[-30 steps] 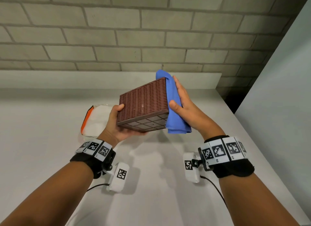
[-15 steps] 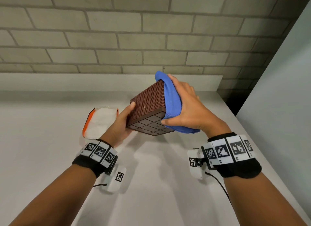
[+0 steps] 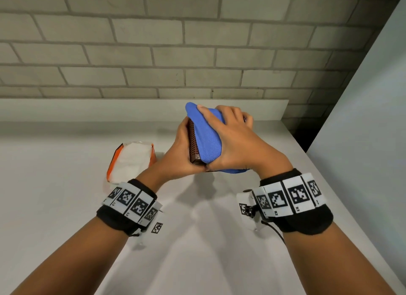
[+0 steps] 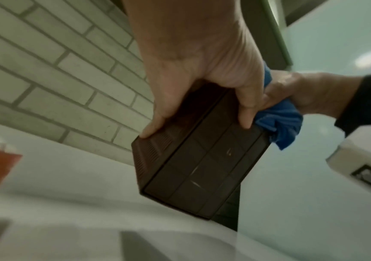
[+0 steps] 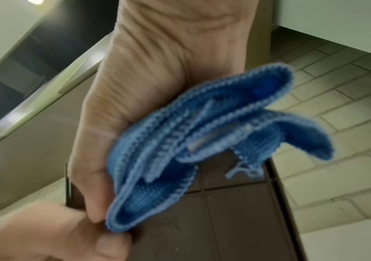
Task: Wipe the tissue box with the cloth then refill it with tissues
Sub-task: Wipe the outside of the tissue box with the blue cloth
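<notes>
I hold the brown woven tissue box above the white counter, tipped up on edge. My left hand grips it from the left and below, with thumb and fingers clamped on its sides. My right hand presses the folded blue cloth over the box face toward me, its fingers curling over the far edge. The right wrist view shows the cloth bunched between palm and box. The cloth hides most of the box in the head view.
An open orange pack of white tissues lies on the counter just left of my left hand. A brick wall rises behind the raised back ledge. A pale panel closes off the right side.
The box has been turned up onto its edge, so its woven face has swung away from me. My right hand slid the cloth from the box's right side over the face toward me.
</notes>
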Motion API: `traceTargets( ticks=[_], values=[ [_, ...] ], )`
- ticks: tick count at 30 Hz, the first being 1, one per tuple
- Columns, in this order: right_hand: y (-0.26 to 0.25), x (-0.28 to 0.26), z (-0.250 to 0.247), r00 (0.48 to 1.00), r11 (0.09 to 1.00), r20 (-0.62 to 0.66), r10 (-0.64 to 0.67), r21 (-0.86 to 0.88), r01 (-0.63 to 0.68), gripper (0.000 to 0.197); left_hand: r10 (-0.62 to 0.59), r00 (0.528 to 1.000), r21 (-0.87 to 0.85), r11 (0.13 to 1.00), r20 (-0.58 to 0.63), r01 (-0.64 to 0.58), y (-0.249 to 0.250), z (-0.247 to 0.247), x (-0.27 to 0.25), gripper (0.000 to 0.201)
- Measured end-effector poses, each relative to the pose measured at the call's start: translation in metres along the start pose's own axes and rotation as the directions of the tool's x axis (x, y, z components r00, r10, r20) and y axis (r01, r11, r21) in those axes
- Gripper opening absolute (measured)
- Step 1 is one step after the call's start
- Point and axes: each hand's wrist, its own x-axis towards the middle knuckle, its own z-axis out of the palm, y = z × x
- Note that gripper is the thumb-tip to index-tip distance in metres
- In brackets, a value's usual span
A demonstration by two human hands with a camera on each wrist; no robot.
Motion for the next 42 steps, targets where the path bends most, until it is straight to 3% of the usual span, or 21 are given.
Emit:
traceTargets(
  ticks=[4,6,8,12,16,19,23,28,30,33,36,40,42],
  values=[
    [0.001,-0.001,0.001,0.996,0.998,0.094,-0.01,0.064,0.004,0.119,0.017,0.998,0.021,1.0,-0.064,-0.016,-0.002,0.0,-0.001,0.123],
    [-0.005,0.0,0.005,0.991,0.994,0.128,0.036,0.101,-0.049,0.099,0.013,0.998,-0.003,1.0,-0.067,-0.013,-0.004,0.004,-0.003,0.12],
    [-0.014,0.002,0.014,0.996,0.995,0.039,0.078,0.064,-0.081,0.073,0.052,0.997,-0.006,0.999,-0.065,-0.053,-0.006,0.008,-0.004,0.11],
    [-0.014,0.003,0.026,0.989,0.994,-0.118,0.088,0.073,-0.08,0.056,0.045,0.994,0.004,0.999,-0.1,-0.045,-0.007,0.01,-0.005,0.104],
    [0.018,-0.001,0.028,0.973,0.976,-0.158,0.17,0.16,-0.145,0.062,0.01,0.989,0.001,1.0,-0.15,-0.01,-0.014,0.005,-0.013,0.115],
    [0.029,-0.005,0.031,0.961,0.943,-0.132,0.242,0.265,-0.201,0.053,0.006,0.989,0.001,1.0,-0.15,-0.006,-0.019,0.004,-0.015,0.112],
    [0.007,-0.004,0.037,0.979,0.973,-0.108,0.173,0.172,-0.153,0.059,0.006,0.992,0.018,1.0,-0.126,-0.004,-0.022,0.007,-0.013,0.113],
    [-0.013,0.0,0.045,0.991,0.991,-0.112,0.071,0.118,-0.058,0.057,0.017,0.993,0.022,1.0,-0.114,-0.014,-0.017,0.012,-0.008,0.094],
    [-0.005,0.0,0.044,0.989,0.989,-0.134,0.067,0.139,-0.049,0.057,0.007,0.994,0.01,1.0,-0.11,-0.005,-0.016,0.01,-0.009,0.1],
    [0.018,-0.003,0.045,0.976,0.961,-0.119,0.18,0.233,-0.149,0.057,0.006,0.992,0.029,1.0,-0.127,-0.003,-0.022,0.003,-0.011,0.114],
    [0.023,-0.003,0.045,0.952,0.907,-0.077,0.296,0.334,-0.255,0.052,0.002,0.993,0.035,0.999,-0.122,0.003,-0.022,0.0,-0.011,0.114],
    [0.002,0.0,0.042,0.978,0.976,-0.134,0.16,0.171,-0.136,0.059,-0.024,0.995,-0.006,1.0,-0.099,0.023,-0.015,0.003,-0.011,0.117],
    [0.004,-0.001,0.037,0.983,0.977,-0.123,0.137,0.183,-0.113,0.062,-0.026,0.995,-0.036,0.999,-0.098,0.023,-0.012,0.001,-0.012,0.116]
  ],
)
